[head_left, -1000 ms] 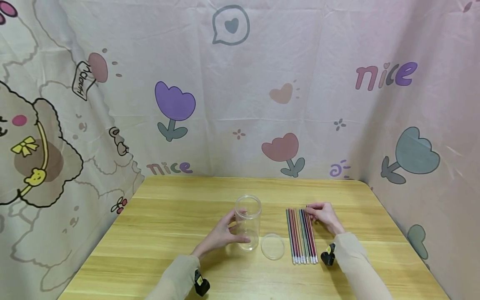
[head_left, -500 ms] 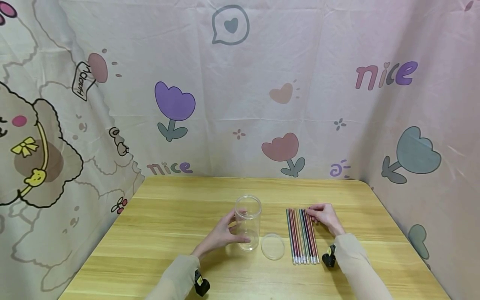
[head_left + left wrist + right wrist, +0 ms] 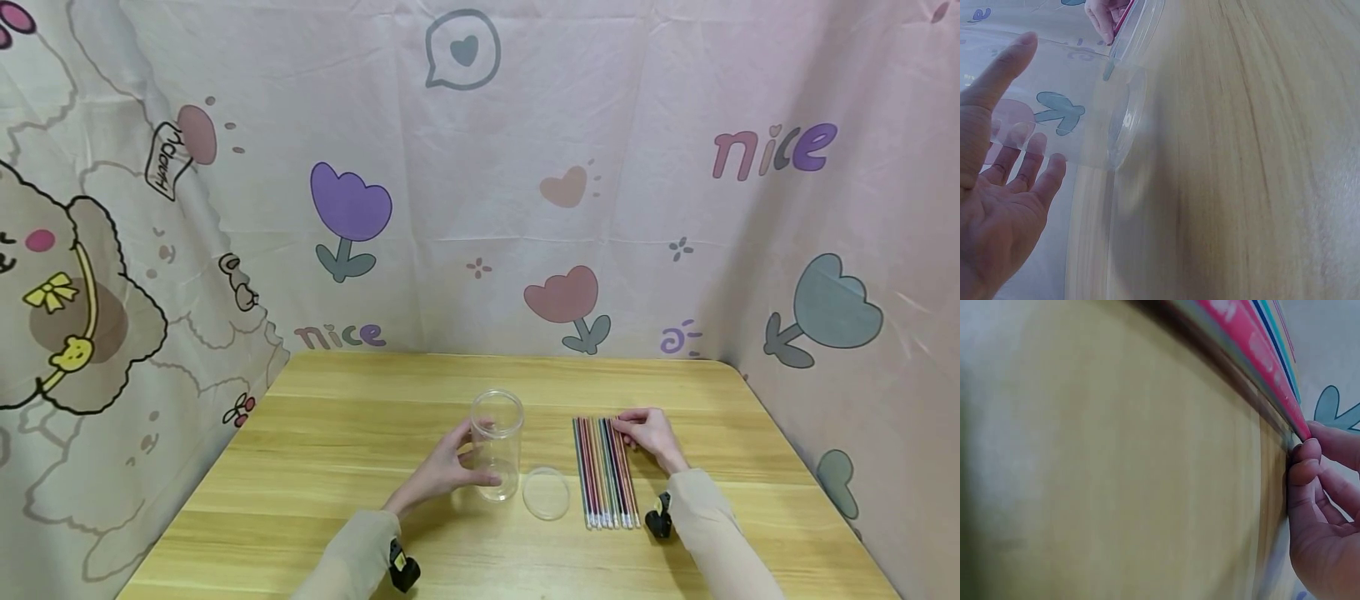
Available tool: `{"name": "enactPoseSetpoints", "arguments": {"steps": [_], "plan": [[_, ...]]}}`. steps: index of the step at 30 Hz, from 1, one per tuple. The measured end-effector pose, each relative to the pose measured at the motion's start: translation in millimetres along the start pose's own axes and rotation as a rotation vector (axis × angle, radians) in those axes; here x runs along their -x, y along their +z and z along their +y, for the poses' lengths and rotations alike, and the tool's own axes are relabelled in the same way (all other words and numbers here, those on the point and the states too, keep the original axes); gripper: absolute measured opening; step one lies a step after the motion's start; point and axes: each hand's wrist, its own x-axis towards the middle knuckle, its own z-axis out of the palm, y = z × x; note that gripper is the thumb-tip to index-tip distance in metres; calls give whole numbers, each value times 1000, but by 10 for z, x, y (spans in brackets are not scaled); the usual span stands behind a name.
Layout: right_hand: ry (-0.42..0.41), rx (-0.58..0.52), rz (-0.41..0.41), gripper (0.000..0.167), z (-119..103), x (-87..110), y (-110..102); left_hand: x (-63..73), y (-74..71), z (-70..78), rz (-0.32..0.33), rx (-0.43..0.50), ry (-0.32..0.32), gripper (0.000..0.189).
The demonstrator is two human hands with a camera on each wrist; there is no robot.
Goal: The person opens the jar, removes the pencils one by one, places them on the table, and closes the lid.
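A tall clear plastic jar (image 3: 501,450) with an uncovered top stands upright on the table. My left hand (image 3: 444,468) holds it from the left, thumb on the near side and fingers round the back; the left wrist view also shows the thumb and fingers about the jar wall. Right of the jar, several coloured pencils (image 3: 602,475) lie side by side, their pale ends towards me. At their far end, my right hand (image 3: 649,433) pinches the tip of the rightmost one, a red pencil (image 3: 1272,375) in the right wrist view.
A round clear lid (image 3: 547,493) lies flat between the jar and the pencils. The wooden table (image 3: 360,417) meets a patterned cloth backdrop (image 3: 465,208) at its back and sides. A small black camera (image 3: 404,568) sits on each wrist.
My right hand has shifted slightly to the right, and the rightmost pencil's near end has moved a little right with it. The left hand and jar have stayed in place.
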Motion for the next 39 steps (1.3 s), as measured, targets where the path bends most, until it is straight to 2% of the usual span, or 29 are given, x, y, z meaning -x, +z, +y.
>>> {"name": "enactPoseSetpoints", "arguments": {"steps": [10, 24, 39], "plan": [[-4, -32, -4, 34, -11, 6, 5, -9, -4, -15, 7, -9, -11, 81], [-12, -29, 0, 25, 6, 8, 16, -19, -3, -24, 10, -16, -10, 80], [-33, -76, -22, 33, 26, 5, -8, -19, -9, -16, 6, -10, -6, 80]]}}
